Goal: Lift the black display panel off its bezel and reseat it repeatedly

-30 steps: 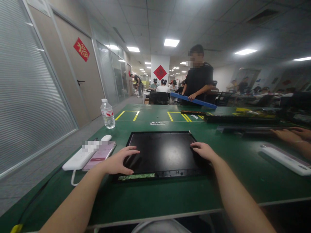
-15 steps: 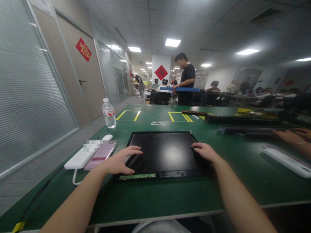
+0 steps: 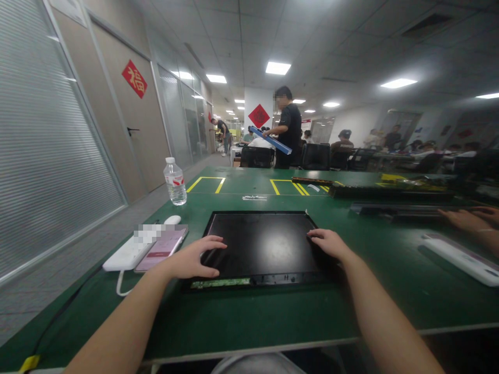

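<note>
A black flat screen panel [image 3: 257, 241] lies face up on the green table, with light glaring off its right half. Along its near edge runs a dark strip with a narrow green circuit board [image 3: 220, 283] at the left. My left hand [image 3: 197, 257] rests at the panel's left side, open, its thumb and fingers spread over the frame. At the opposite side, my right hand [image 3: 327, 243] lies over the right edge with fingers stretched out. Its thumb is mostly hidden. Neither hand is lifting the panel.
Left of the panel are a phone [image 3: 161, 249], a white power strip [image 3: 127, 252] and a water bottle [image 3: 175, 182]. Dark long parts [image 3: 390, 192] lie at the far right, near another person's hands [image 3: 468, 221]. A white device [image 3: 460, 257] lies closer. Beyond the table, a person carries a blue bar [image 3: 271, 140].
My left thumb has shifted slightly right over the panel; my right hand stays in place. In the background, the person with the blue bar has moved left and tilted it.
</note>
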Demonstrator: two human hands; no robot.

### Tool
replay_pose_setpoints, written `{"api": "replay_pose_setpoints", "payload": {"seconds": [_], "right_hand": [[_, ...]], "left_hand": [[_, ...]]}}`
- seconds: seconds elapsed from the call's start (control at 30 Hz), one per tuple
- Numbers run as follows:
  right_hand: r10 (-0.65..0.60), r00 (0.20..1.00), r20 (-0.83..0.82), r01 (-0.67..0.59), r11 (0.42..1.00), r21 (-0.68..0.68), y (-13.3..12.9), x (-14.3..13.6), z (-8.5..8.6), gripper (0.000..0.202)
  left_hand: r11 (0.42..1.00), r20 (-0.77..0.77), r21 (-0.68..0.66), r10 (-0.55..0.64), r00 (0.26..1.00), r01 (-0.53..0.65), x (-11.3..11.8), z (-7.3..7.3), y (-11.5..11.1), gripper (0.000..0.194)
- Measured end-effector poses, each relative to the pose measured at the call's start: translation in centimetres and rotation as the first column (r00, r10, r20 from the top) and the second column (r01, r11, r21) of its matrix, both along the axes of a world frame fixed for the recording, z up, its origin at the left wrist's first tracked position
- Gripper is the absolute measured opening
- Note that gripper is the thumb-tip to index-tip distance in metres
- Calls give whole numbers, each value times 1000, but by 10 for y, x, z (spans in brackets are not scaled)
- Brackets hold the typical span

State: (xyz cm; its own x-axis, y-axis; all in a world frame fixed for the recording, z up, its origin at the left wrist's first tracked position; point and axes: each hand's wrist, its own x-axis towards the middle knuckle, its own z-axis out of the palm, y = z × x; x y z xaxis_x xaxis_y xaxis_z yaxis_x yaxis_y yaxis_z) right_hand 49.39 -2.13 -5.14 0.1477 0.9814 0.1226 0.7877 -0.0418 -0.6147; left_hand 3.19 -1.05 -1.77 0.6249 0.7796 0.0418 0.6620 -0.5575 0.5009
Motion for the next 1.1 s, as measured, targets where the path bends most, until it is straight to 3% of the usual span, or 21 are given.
{"api": "replay_pose_setpoints", "payload": {"seconds": [0.13, 0.23, 0.33, 0.5, 0.7, 1.1], "right_hand": [[-54, 998, 17, 53, 998, 33, 0, -1, 2, 29], [-155, 987, 42, 153, 986, 61, 2, 1, 4, 31], [-251, 967, 49, 247, 966, 76, 4, 8, 1, 31], [-308, 949, 70, 309, 951, 5, 9, 20, -9, 30], [-252, 960, 120, 259, 964, -52, 14, 23, -20, 32], [-232, 958, 170, 244, 968, -54, 14, 21, -19, 37]], "left_hand": [[985, -27, 112, 132, 991, -128, -2, -12, 12, 58], [934, -56, 227, 294, 954, -274, -4, -19, 23, 50], [897, -93, 274, 383, 919, -346, -5, -23, 29, 48], [898, -86, 266, 385, 919, -352, -4, -24, 30, 44], [914, -37, 234, 349, 936, -331, -1, -25, 29, 47], [906, -110, 266, 368, 923, -330, 3, -21, 27, 52]]}}
